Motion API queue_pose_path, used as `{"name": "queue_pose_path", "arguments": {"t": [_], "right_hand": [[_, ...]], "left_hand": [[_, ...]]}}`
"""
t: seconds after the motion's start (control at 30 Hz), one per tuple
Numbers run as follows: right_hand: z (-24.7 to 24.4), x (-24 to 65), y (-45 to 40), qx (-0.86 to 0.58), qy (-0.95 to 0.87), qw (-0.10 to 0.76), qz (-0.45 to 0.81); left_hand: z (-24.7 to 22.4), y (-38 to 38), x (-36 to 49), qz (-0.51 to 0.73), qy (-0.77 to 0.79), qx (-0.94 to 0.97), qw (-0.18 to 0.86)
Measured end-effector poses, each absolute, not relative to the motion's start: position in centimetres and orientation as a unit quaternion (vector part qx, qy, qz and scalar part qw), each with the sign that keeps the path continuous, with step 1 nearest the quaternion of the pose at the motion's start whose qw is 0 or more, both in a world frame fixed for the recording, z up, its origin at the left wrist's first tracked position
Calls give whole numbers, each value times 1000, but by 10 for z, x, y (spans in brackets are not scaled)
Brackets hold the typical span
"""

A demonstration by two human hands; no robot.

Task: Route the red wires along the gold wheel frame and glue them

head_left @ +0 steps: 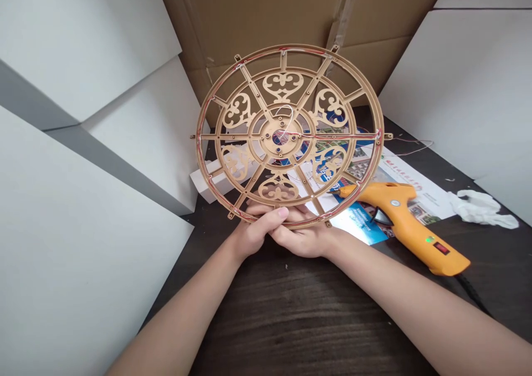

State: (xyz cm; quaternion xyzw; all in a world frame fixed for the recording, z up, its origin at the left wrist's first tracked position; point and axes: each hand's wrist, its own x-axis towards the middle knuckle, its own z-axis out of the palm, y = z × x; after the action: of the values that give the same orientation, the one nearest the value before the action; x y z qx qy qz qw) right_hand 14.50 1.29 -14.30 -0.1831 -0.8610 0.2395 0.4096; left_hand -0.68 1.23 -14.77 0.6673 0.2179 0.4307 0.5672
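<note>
Dark wooden tabletop (316,326) lies below an ornate gold fretwork wheel (282,85), held nearly upright. The left hand (255,233) and right hand (303,240) close their fingers around its lower rim, apparently to show its wired face, just beside an orange glue gun (401,220).

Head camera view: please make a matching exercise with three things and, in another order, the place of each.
Things:
1 orange hot glue gun
2 round gold fretwork wheel
3 crumpled white tissue

Places:
A held up by the left hand and right hand
B on the dark wood table, far right
C partly over a printed sheet

Pairs: 1-C, 2-A, 3-B
</note>
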Motion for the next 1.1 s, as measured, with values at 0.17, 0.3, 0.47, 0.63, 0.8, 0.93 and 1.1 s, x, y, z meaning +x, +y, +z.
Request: {"name": "queue_pose_path", "arguments": {"t": [0.17,0.3,0.47,0.63,0.8,0.93,1.1], "right_hand": [[-141,145,15,-178,-867,398,242],[-140,144,14,-180,-867,400,238],[-136,144,14,-190,-871,377,251],[-134,143,14,-181,-872,382,247],[-134,143,14,-190,-872,375,252],[-135,143,14,-193,-868,373,264],[-137,143,14,-180,-869,378,263]], "left_hand": [[-150,14,-8,427,214,668,571],[-151,15,-9,431,210,668,569],[-156,16,-12,407,200,661,598],[-160,17,-15,393,202,653,615],[-160,17,-14,394,195,646,624],[-158,17,-13,400,186,653,615],[-156,17,-12,401,179,651,618]]}}
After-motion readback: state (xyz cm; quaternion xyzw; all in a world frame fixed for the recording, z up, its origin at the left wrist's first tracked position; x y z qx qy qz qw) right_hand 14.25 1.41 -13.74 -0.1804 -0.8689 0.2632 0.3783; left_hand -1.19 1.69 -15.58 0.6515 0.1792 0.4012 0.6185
